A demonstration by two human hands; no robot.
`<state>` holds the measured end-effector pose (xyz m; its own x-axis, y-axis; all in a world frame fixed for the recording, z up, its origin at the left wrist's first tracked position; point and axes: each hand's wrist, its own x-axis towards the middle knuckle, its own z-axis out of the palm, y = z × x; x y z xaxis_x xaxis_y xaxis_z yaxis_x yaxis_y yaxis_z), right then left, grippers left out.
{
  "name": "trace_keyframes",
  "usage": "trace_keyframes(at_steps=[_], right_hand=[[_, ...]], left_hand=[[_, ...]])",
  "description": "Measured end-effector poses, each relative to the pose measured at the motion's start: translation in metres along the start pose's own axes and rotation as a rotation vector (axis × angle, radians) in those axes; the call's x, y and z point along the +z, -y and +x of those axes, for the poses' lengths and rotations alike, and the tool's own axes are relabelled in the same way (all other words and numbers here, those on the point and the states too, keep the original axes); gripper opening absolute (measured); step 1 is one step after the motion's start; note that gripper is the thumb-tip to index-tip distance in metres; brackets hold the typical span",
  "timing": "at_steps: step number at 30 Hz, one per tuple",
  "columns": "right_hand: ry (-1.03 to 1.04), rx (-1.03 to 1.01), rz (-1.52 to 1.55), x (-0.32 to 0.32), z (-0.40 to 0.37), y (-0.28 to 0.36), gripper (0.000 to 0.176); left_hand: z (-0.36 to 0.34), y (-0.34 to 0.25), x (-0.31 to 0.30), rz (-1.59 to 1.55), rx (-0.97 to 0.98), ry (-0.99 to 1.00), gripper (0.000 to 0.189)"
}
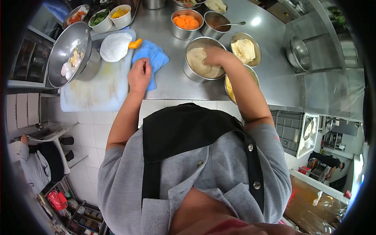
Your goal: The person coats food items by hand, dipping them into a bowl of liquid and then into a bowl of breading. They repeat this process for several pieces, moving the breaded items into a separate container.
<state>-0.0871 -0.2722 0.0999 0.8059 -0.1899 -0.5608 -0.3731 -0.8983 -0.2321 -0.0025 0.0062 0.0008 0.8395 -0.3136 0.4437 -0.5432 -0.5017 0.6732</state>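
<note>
My right hand point(214, 57) reaches into a steel pot point(187, 70) that holds a pale beige, powdery or pasty mixture point(200, 62). Its fingertips are hidden, down against that mixture. My left hand point(140, 73) is curled into a loose fist at the right edge of a white cutting board point(113, 92), with nothing visible in it. A crumpled blue cloth point(154, 56) lies just beside and behind this fist. On the board, a white round-bladed tool with an orange handle point(135, 44) lies near a large steel bowl point(84, 64) of eggs and yellow crumbs.
Around the pot stand a container of sliced carrots point(186, 22), a pot with a spoon point(215, 25), a bowl of pale yellow dough-like food point(243, 51) and a bowl of yellow food point(230, 88). White tubs point(101, 25) stand back left. Other people are in the background.
</note>
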Motion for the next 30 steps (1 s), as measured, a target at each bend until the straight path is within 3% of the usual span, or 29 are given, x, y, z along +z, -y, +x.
trace_keyframes(at_steps=[2,5,8,10,12,15,16,19,23,26,30], right_hand=[[-0.166,-0.058,0.0,-0.007,-0.007,0.0,0.059],[-0.1,-0.149,0.033,-0.012,-0.011,0.009,0.054],[0.024,-0.044,-0.057,0.022,-0.005,0.017,0.052],[0.065,-0.092,-0.021,0.002,0.004,0.011,0.052],[0.175,-0.04,0.21,-0.018,-0.005,0.017,0.054],[0.033,-0.256,0.05,-0.002,0.006,0.009,0.053],[0.003,-0.158,-0.06,0.019,0.004,0.011,0.051],[0.175,-0.104,-0.083,0.011,0.02,0.012,0.048],[-0.023,-0.111,0.09,-0.001,-0.005,0.012,0.044],[0.023,-0.005,-0.12,0.012,-0.015,0.029,0.042],[-0.199,0.061,-0.248,0.047,-0.002,0.031,0.039]], left_hand=[[-0.001,0.002,0.002,-0.015,-0.003,-0.008,0.01],[0.0,0.0,-0.001,0.0,-0.015,0.024,0.01],[-0.001,0.003,0.002,0.011,-0.002,0.012,0.01],[0.002,0.002,0.003,0.016,0.01,-0.007,0.01],[-0.003,0.003,0.0,0.021,-0.008,0.007,0.009],[-0.002,0.0,0.0,0.011,-0.025,0.021,0.009],[-0.001,0.002,0.001,0.01,-0.009,0.015,0.009],[0.002,0.004,0.003,0.0,0.003,-0.008,0.01],[-0.001,0.002,0.001,-0.022,0.002,-0.01,0.009],[-0.001,0.0,-0.001,-0.019,-0.012,0.014,0.01],[0.0,0.004,0.002,0.003,0.003,0.009,0.01]])
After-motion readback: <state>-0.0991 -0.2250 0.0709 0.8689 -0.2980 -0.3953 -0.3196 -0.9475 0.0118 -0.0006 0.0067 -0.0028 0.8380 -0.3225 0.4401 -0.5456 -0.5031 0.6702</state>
